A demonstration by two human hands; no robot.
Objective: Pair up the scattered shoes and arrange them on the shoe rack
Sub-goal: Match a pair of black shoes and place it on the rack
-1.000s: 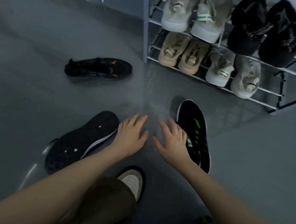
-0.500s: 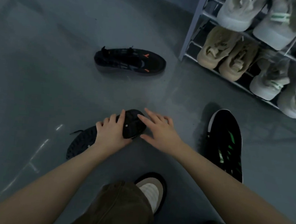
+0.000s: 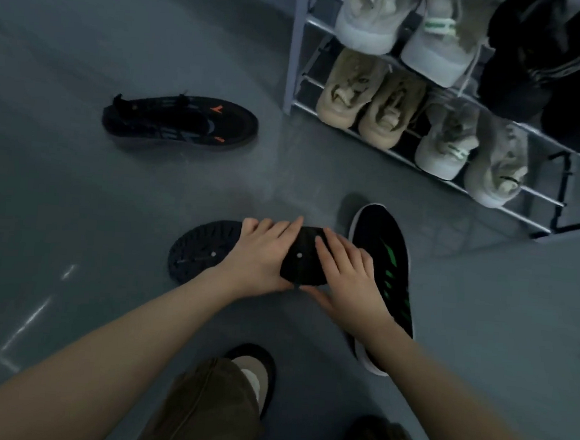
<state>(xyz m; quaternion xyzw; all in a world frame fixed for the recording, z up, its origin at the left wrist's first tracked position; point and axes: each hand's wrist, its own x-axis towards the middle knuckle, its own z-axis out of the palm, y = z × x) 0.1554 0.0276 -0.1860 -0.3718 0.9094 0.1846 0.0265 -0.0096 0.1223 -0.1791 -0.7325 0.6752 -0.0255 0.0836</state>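
The shoe rack stood at the upper right of the head view, its two visible tiers carrying pale and black pairs; free space on it could not be judged from this angle.

On the floor lay three loose shoes. The orange-marked black shoe sat well apart at the upper left, resting upright on its sole with its long axis roughly left to right. The green-striped black shoe lay just right of the hands, long axis running toward the person, and the right forearm crossed over its heel end.

The overturned black shoe lay sole up between them, long axis roughly left to right, one end touching or nearly touching the green-striped shoe. Which end was the toe could not be told.

Both hands were on this shoe. The left hand gripped its middle, fingers laid over the sole and thumb wrapped at the near edge. The right hand gripped the right end, fingers curled over the sole and thumb at the near edge.

The coming move likely required rotating the shoe about its long axis to set it upright. Its match was judged to be the green-striped shoe, though the upper was hidden.
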